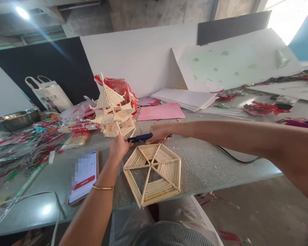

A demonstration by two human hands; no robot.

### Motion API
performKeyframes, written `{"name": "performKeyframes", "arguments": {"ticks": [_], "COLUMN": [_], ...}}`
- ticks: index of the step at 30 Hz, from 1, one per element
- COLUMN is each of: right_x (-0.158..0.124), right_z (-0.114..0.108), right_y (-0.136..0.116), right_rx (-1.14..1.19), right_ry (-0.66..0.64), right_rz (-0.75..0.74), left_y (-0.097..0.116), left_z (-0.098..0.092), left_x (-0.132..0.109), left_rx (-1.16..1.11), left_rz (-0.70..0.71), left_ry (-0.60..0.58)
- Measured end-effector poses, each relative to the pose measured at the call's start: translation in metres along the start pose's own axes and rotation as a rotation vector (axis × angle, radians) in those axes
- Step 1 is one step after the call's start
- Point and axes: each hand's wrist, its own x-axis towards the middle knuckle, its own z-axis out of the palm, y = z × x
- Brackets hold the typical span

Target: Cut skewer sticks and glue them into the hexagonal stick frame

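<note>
My right hand (157,133) is closed around a dark blue pliers-like tool (140,138), whose exact kind is hard to make out. At the tool's left end, my left hand (119,147) is pinched shut; whatever its fingers hold is too small to name. Just below both hands a flat hexagonal frame of wooden sticks (166,182) lies on the table. Stick rows fill most of its triangular sections, with gaps towards the lower left and centre. Behind my left hand stands a tiered pagoda model (109,99) made of similar sticks.
A lit phone (86,177) lies left of my left forearm. Plastic-wrapped bundles (17,150) crowd the table's left side near a metal bowl (15,119). Pink paper (161,111) and white boards (184,97) lie behind. A black cable (236,160) runs under my right arm.
</note>
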Motion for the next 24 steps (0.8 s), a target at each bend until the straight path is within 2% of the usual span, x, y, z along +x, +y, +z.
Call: {"name": "performKeyframes", "arguments": {"ticks": [11, 17, 22, 24], "right_x": [0.012, 0.018, 0.013, 0.009], "right_z": [-0.001, -0.002, -0.007, -0.002], "right_y": [0.012, 0.014, 0.013, 0.011], "right_rx": [-0.032, -0.098, -0.056, -0.082], "right_ry": [0.040, 0.146, 0.005, 0.046], "right_rz": [0.004, 0.002, 0.018, 0.045], "left_y": [-0.005, -0.004, -0.003, -0.002], "left_z": [0.006, 0.004, -0.006, -0.010], "left_x": [0.005, 0.003, -0.003, -0.006], "left_rx": [-0.056, -0.069, -0.132, -0.170], "left_rz": [-0.006, -0.004, 0.040, 0.073], "left_ry": [0.016, 0.022, 0.020, 0.023]}}
